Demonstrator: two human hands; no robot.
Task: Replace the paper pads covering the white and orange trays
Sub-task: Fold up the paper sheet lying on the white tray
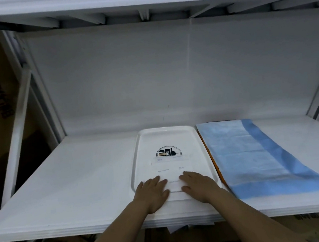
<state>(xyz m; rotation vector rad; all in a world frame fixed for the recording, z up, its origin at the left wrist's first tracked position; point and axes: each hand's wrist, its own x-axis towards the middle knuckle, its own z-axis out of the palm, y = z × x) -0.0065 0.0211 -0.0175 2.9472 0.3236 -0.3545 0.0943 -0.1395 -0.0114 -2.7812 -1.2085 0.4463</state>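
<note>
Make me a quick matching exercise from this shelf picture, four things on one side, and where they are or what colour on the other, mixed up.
Things:
1. white tray
2. blue pad
3. orange tray
4. hands: left hand, right hand

Descriptions:
A. only an edge showing under the pad
B. flat on white paper at the tray's near end
C. bears a round dark logo
D. spread over the right-hand tray

Pairs: 1-C, 2-D, 3-A, 4-B

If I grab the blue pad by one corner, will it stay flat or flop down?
Probably flop. The blue pad looks thin, with soft creases and a folded edge, so it likely sags from a corner. It seems light, so it may slide or flutter easily. It drapes past the orange tray underneath, which suggests it bends rather than holding stiff.
</note>
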